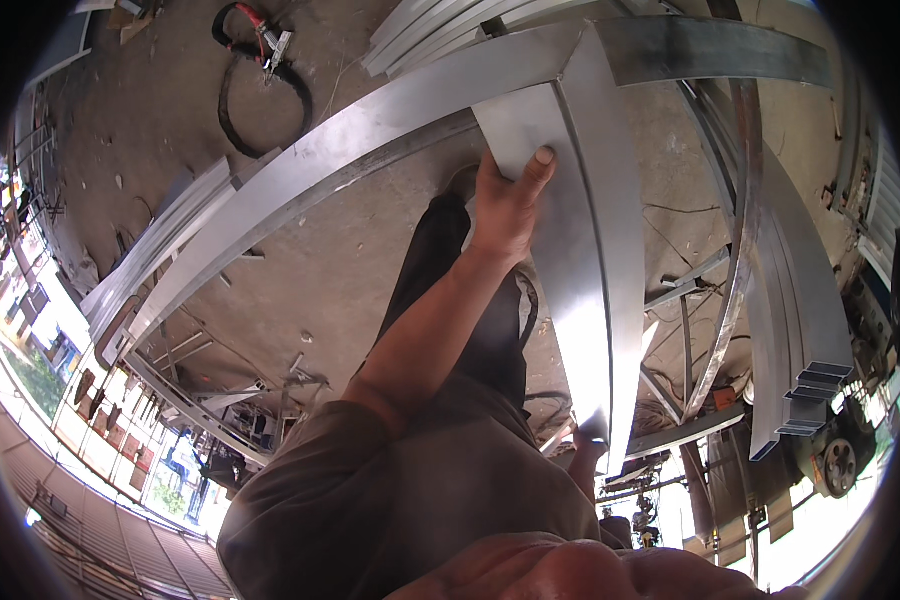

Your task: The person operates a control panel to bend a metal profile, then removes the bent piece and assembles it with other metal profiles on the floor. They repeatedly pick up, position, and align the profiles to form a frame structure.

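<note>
A short, flat rectangular steel section (580, 290) runs from near my body up to a long steel tube (350, 150) and meets it at a right angle. My left hand (505, 205) grips the far end of the short section by its left edge, thumb on the top face. My right hand (585, 450) holds the near end from below, and only its fingers show. My dark trouser leg and shoe stand on the concrete floor below the pieces.
A coiled black cable with a red-handled clamp (260, 60) lies on the floor at the top left. Bundles of steel tubes lie at the left (155, 250), top (430, 30) and right (800, 370). A frame of thin steel bars (685, 330) stands at the right.
</note>
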A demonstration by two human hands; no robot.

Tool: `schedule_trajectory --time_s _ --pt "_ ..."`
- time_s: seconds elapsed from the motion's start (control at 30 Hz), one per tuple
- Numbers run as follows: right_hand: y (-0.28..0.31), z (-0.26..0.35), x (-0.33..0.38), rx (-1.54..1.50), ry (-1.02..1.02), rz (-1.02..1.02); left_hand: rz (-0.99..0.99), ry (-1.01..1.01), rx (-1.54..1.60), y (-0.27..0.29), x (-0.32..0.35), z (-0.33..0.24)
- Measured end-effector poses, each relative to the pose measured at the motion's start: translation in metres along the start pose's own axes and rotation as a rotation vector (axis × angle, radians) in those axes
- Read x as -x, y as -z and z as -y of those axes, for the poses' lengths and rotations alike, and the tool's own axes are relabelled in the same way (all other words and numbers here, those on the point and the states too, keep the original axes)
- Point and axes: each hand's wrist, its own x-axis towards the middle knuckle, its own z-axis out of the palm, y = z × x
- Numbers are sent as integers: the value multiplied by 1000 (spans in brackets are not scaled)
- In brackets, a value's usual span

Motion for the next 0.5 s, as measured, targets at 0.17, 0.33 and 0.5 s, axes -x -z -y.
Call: schedule_trajectory --time_s 0.17,0.33,0.5 --pt "6 2 -2 -4 -4 22 -43 59 -118 0 -1 -3" --pt "12 10 -16 -16 -26 87 8 9 -106 4 -1 -1" --pt "56 7 -63 -89 32 230 37 227 -257 19 -12 1"
